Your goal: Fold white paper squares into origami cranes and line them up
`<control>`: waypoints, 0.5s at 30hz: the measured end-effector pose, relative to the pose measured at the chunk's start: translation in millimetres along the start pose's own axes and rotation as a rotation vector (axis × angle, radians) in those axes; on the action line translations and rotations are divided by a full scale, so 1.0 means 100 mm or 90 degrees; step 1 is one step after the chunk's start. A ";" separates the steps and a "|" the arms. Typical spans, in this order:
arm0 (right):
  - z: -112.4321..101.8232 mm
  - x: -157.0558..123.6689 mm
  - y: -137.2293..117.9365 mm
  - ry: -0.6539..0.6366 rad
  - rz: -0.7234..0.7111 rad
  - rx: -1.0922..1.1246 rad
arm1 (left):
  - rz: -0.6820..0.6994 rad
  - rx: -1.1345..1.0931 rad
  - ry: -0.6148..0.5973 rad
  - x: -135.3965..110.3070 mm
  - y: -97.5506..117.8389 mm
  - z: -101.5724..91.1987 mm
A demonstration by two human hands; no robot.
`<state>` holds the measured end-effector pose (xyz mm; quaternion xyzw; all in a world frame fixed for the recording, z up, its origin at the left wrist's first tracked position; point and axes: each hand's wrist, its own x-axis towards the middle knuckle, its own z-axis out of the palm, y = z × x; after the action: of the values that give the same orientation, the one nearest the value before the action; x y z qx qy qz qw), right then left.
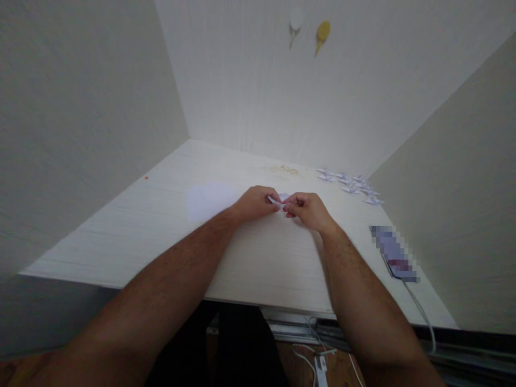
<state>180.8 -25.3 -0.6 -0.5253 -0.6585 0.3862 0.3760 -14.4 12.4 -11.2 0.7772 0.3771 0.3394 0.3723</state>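
Between my two hands, just above the white desk point(266, 269), is a small folded piece of white paper point(284, 197). My left hand point(260, 202) pinches its left side between thumb and fingers. On the other side my right hand point(304, 208) grips the paper's right part with closed fingertips. Much of the paper is hidden behind the fingers, so its exact shape cannot be made out. A flat white paper sheet point(209, 200) lies on the desk beside my left wrist.
Several folded paper cranes point(350, 185) stand grouped at the back right. A phone point(393, 255), its screen blurred, lies at the right with a white cable point(421, 309) running over the front edge. Walls enclose three sides; two hooks point(323, 32) hang on the back one.
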 end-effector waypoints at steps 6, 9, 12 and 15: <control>-0.04 -0.01 -0.04 -0.023 0.034 0.046 | -0.066 -0.050 -0.007 0.00 -0.01 -0.01; -0.05 -0.01 -0.05 -0.013 0.041 0.071 | -0.087 -0.051 0.002 0.00 0.01 -0.01; -0.05 -0.01 -0.05 -0.014 0.044 0.093 | -0.080 0.001 0.020 -0.01 0.04 -0.02; -0.06 -0.01 -0.06 -0.019 0.047 0.093 | -0.071 0.049 0.034 -0.01 0.06 -0.02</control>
<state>183.6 -26.7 7.0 -0.5145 -0.6141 0.4546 0.3892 -14.9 9.8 -5.6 0.7594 0.4420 0.3239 0.3506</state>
